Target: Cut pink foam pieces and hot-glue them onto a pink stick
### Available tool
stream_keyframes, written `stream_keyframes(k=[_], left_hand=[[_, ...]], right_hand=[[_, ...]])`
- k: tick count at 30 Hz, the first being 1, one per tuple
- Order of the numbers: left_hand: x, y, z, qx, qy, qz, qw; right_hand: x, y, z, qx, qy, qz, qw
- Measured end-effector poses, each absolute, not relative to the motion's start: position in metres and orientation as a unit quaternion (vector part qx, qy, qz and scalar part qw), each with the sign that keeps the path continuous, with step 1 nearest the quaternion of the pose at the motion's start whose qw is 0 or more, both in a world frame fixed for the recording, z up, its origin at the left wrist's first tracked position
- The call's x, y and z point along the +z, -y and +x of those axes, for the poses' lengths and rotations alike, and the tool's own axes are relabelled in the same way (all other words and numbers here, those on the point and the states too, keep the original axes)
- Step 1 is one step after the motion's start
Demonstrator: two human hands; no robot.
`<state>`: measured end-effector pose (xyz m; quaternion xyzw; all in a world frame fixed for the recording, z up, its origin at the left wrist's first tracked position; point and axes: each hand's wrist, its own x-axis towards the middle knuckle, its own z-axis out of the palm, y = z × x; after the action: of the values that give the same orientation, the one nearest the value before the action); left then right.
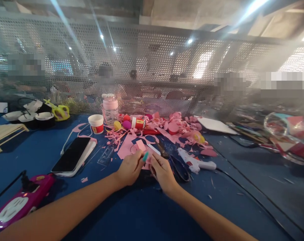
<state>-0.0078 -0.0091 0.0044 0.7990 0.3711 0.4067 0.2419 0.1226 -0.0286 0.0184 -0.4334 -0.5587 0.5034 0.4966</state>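
A small teal piece (145, 156) sits just below the middle of the picture, and it looks pinched at the tips of the left hand (129, 170). It is short and stubby, and it tilts a little to the right. Right beside it lies a pink paper piece (148, 160), flat on the blue table, with the right hand (163, 173) touching its lower edge. It is too small and blurry to tell what the teal piece is.
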Motion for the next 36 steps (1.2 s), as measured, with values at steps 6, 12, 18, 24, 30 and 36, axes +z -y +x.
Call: stream_keyframes(k=[6,12,18,24,30,36], left_hand=[[0.0,0.01,-0.013,0.377,-0.299,0.871,0.098],[0.001,0.014,-0.011,0.417,-0.298,0.852,0.11],[0.005,0.016,-0.01,0.462,-0.258,0.83,0.179],[0.008,0.023,-0.006,0.486,-0.264,0.808,0.203],[0.008,0.028,-0.002,0.491,-0.297,0.774,0.266],[0.006,0.028,-0.001,0.482,-0.317,0.764,0.288]], right_hand=[[0.024,0.034,0.12,0.61,0.485,-0.415,0.47],[0.022,0.037,0.122,0.624,0.481,-0.392,0.474],[0.02,0.04,0.124,0.601,0.535,-0.361,0.472],[0.018,0.041,0.123,0.524,0.553,-0.398,0.512],[0.016,0.042,0.121,0.483,0.558,-0.396,0.547],[0.011,0.044,0.117,0.448,0.565,-0.411,0.558]])
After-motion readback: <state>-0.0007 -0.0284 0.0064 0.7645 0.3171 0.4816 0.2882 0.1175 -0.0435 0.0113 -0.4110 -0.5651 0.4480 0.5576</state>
